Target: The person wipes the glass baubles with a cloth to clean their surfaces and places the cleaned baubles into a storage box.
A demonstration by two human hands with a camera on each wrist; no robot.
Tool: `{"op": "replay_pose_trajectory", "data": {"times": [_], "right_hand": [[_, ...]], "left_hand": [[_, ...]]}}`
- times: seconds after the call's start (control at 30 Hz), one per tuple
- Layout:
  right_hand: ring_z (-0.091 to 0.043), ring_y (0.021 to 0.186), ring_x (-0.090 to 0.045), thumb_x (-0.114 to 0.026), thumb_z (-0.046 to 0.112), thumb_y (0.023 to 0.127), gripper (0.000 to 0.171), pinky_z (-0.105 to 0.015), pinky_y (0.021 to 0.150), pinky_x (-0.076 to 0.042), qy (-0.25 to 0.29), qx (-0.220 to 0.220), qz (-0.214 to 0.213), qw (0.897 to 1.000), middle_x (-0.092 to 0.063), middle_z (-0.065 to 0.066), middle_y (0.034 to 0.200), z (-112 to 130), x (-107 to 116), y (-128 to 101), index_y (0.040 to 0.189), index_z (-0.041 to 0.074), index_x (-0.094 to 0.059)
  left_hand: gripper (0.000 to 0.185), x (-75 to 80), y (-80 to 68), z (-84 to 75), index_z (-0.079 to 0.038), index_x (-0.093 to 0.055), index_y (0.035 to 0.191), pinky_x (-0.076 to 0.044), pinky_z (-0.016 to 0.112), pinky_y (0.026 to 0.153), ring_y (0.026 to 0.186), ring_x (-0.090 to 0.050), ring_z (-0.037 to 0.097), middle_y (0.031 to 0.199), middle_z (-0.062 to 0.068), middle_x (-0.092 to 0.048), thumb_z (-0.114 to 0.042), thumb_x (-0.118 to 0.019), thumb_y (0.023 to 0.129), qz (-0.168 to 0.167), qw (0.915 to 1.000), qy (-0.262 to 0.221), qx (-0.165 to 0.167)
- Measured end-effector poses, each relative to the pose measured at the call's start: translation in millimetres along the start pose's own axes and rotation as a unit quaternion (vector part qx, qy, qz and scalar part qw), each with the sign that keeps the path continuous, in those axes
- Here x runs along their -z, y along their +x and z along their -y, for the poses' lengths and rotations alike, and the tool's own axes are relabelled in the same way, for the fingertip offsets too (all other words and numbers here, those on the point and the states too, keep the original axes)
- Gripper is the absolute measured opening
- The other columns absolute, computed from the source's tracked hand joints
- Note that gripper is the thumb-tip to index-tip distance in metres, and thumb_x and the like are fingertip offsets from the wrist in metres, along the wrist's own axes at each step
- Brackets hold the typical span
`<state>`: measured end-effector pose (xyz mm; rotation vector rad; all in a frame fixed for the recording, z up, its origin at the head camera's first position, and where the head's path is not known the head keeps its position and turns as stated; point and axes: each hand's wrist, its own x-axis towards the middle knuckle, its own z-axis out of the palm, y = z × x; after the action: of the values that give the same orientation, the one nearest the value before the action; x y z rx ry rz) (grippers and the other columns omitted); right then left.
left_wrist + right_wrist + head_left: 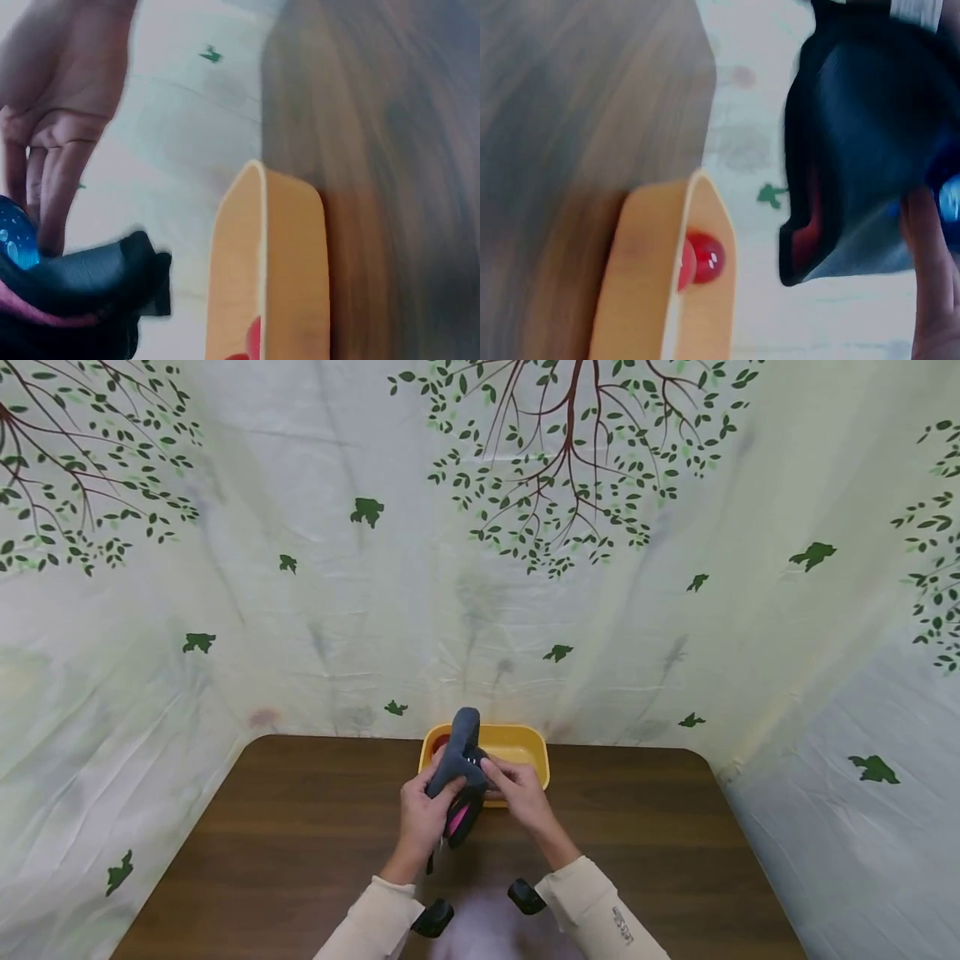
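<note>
A dark brown wooden table with rounded far corners stands against a pale curtain printed with leafy branches. A yellow plastic tub sits on it at the middle of the far edge, with a red thing inside.

Matt dark fabric slipper with pink lining, smooth yellow plastic tub, glossy red ball, wood-grain table

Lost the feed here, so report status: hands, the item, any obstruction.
Left hand and right hand both grip the dark grey shoe, held above the table. Yellow tub right behind, red item inside. Nothing blocking.
</note>
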<state>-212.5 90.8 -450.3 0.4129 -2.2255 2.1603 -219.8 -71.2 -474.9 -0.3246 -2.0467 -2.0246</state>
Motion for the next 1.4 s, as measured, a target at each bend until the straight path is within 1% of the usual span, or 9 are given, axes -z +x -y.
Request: {"op": "replay_pose_trajectory", "data": {"times": [0.1,0.23,0.4,0.5,0.67,0.83,1.0,1.23,1.4], "right_hand": [[-0.037,0.098,-0.066,-0.057,-0.001,0.095,0.041,-0.037,0.081,-0.056,-0.033,0.033,0.058,0.997,-0.060,-0.031,0.119,8.8,6.2,-3.3,0.132,-0.014,-0.048],[-0.042,0.096,-0.065,-0.071,-0.003,0.083,0.050,-0.038,0.079,-0.057,-0.116,0.104,0.039,0.987,-0.061,-0.031,0.118,10.3,12.2,-4.6,0.128,-0.014,-0.052],[-0.042,0.106,-0.061,-0.080,-0.008,0.069,0.059,-0.046,0.081,-0.055,-0.174,0.244,0.008,0.954,-0.060,-0.030,0.120,6.6,13.8,-2.3,0.122,-0.015,-0.056],[-0.040,0.107,-0.061,-0.080,-0.010,0.068,0.055,-0.042,0.080,-0.056,-0.177,0.284,0.011,0.942,-0.061,-0.030,0.118,6.3,13.1,-1.0,0.118,-0.016,-0.059],[-0.041,0.105,-0.062,-0.074,-0.010,0.076,0.047,-0.042,0.078,-0.055,-0.141,0.228,-0.006,0.963,-0.060,-0.031,0.118,9.8,8.6,-3.2,0.120,-0.017,-0.058],[-0.029,0.099,-0.066,-0.063,0.001,0.091,0.033,-0.038,0.077,-0.056,-0.079,0.089,-0.053,0.991,-0.063,-0.028,0.115,8.5,-0.2,-2.9,0.120,-0.014,-0.060],[-0.010,0.072,-0.063,-0.059,0.015,0.097,0.029,-0.038,0.067,-0.058,-0.001,-0.004,-0.099,0.995,-0.069,-0.014,0.086,-8.5,-4.2,5.5,0.104,-0.010,-0.070],[-0.021,0.096,-0.067,-0.063,0.007,0.093,0.033,-0.038,0.078,-0.056,0.049,0.025,-0.067,0.996,-0.063,-0.026,0.116,-20.4,-4.0,6.6,0.122,-0.009,-0.060],[-0.022,0.115,-0.057,-0.068,-0.009,0.083,0.049,-0.030,0.092,-0.049,0.057,0.110,-0.028,0.992,-0.052,-0.031,0.130,-25.6,-1.2,5.2,0.129,-0.013,-0.051]], "left_hand": [[0.037,0.6,3.0,-0.9,0.010,-0.060,0.123,-0.053,0.021,0.081,0.094,-0.066,0.012,0.112,0.020,-0.067,-0.002,-0.067,0.089,-0.035,0.9960,-0.062,0.054],[0.029,-0.8,4.4,-1.2,0.016,-0.060,0.112,-0.054,0.022,0.076,0.080,-0.066,0.008,0.090,0.007,-0.070,-0.002,-0.066,0.090,-0.037,0.9883,-0.119,0.088],[0.027,0.0,3.2,-2.4,0.017,-0.062,0.108,-0.055,0.021,0.072,0.075,-0.066,0.008,0.085,0.003,-0.070,-0.006,-0.064,0.092,-0.022,0.9873,-0.111,0.112],[0.028,1.1,3.8,-3.5,0.018,-0.061,0.106,-0.054,0.021,0.070,0.073,-0.064,0.008,0.083,0.003,-0.069,-0.008,-0.062,0.094,-0.012,0.9895,-0.097,0.107],[0.028,-1.3,1.7,-4.8,0.018,-0.060,0.109,-0.055,0.022,0.073,0.077,-0.065,0.009,0.088,0.007,-0.069,-0.005,-0.062,0.093,0.003,0.9921,-0.099,0.078],[0.042,-4.6,-1.8,-3.7,0.008,-0.058,0.127,-0.053,0.023,0.083,0.099,-0.065,0.019,0.118,0.022,-0.064,-0.001,-0.069,0.087,0.013,0.9987,-0.048,0.012],[0.062,-4.5,-2.9,-1.9,0.000,-0.050,0.137,-0.039,0.022,0.101,0.127,-0.049,0.032,0.138,0.015,-0.050,0.000,-0.075,0.080,0.023,0.9980,0.016,-0.057],[0.052,-1.6,1.4,-3.9,0.003,-0.053,0.134,-0.048,0.032,0.092,0.118,-0.057,0.031,0.134,0.018,-0.054,-0.002,-0.070,0.085,0.015,0.9997,0.000,-0.020],[0.027,-0.8,6.3,-5.0,0.013,-0.064,0.111,-0.056,0.025,0.076,0.085,-0.067,0.015,0.098,0.019,-0.069,-0.005,-0.065,0.091,-0.011,0.9993,-0.032,0.018]]}}
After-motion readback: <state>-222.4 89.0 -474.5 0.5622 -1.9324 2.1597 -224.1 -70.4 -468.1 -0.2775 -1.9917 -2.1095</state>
